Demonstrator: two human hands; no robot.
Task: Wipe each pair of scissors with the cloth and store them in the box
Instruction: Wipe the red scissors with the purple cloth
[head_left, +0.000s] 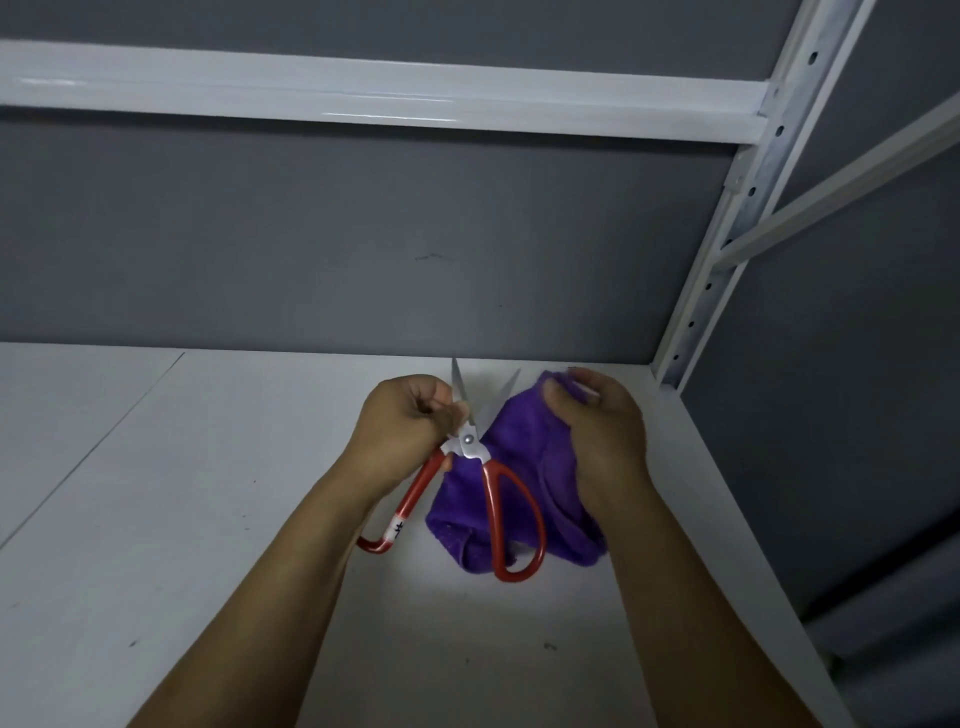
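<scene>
A pair of red-handled scissors (491, 499) is held above the white shelf, blades spread open and pointing away from me. My left hand (402, 431) pinches the left blade near the pivot. My right hand (602, 431) grips a purple cloth (519, 457), which hangs behind the scissors' right handle and right blade. A white label with dark marks wraps the left handle. No box is in view.
The white shelf board (208, 519) stretches under my arms. A grey back wall rises behind it. A white upper beam (363, 98) crosses overhead, and a perforated white upright (727, 208) stands at the right.
</scene>
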